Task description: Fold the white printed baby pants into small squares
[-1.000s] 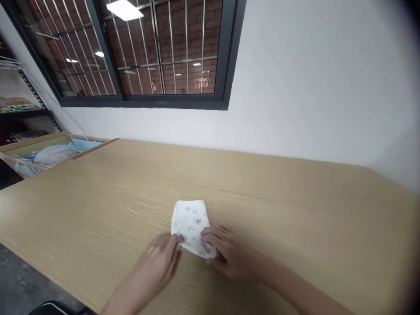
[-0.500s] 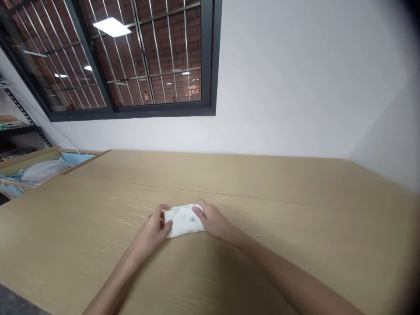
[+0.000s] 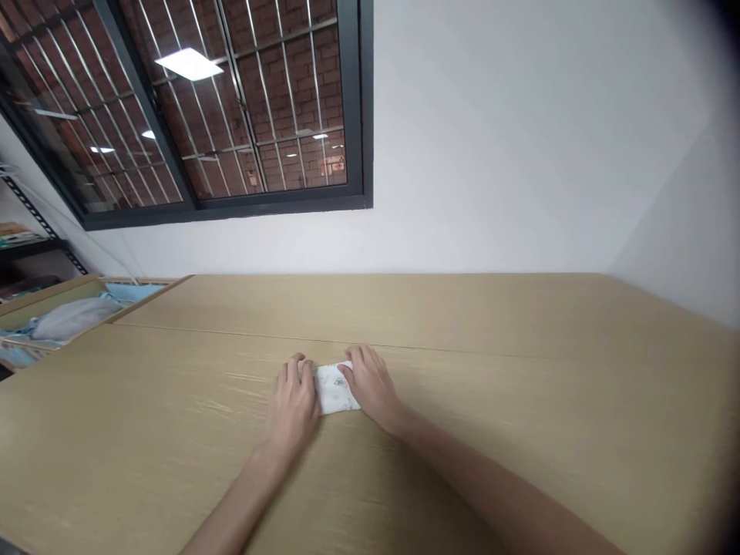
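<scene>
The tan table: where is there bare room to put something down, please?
Bare table shows right of the right hand, left of the left hand, and beyond both up to the white wall. It is crowded in the middle, where both hands touch the folded cloth, and at far left, beside the open box.

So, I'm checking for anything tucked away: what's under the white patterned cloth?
Tan tabletop shows along the near edge of the cloth. What lies directly beneath is covered, and the left hand and right hand hide its ends.
</scene>
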Available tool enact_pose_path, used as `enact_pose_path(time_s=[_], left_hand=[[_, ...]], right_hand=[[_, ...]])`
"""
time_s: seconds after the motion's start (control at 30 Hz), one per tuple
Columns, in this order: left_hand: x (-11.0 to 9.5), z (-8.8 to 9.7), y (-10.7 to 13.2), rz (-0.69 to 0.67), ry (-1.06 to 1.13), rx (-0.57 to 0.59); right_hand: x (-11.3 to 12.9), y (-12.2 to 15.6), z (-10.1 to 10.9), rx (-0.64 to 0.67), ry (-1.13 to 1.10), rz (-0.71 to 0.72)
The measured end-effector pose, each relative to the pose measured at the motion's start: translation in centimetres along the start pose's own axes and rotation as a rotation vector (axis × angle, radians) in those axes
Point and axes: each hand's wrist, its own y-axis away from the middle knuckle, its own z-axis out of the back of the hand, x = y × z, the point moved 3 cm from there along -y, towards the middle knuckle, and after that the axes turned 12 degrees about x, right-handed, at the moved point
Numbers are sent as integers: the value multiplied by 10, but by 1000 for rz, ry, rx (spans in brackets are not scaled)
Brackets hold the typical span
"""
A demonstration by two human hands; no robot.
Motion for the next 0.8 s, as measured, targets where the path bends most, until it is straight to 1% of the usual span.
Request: enact_pose_path(time_s=[0.07,0.1,0.13,0.2,0.27,0.3,0.37,0.5,0.63,0.8], left_hand=[[-6,-9,1,-97,39,-91],[-8,-15,2,-131,56,-104],[-9,-23,3,-162,56,-92],[-8,-38,6,-222,12,-21],[-5,-51,9,-270,-54,55],[-3,-55,11,-275,-84,81],[2,-60,13,-234,-125,100],[7,-58,15,-110,-137,127],[15,-53,14,-69,-95,175],[43,-53,11,47,-64,208]], right_hand=[[11,4,7,-93,42,104],[18,7,10,-104,36,172],[25,10,12,-91,16,245],[39,17,13,-26,-32,378],[47,23,9,57,-55,453],[49,25,5,97,-52,466],[48,27,-6,165,-29,468],[33,26,-24,220,28,413],[15,22,-25,240,65,367],[-3,18,-21,300,96,355]])
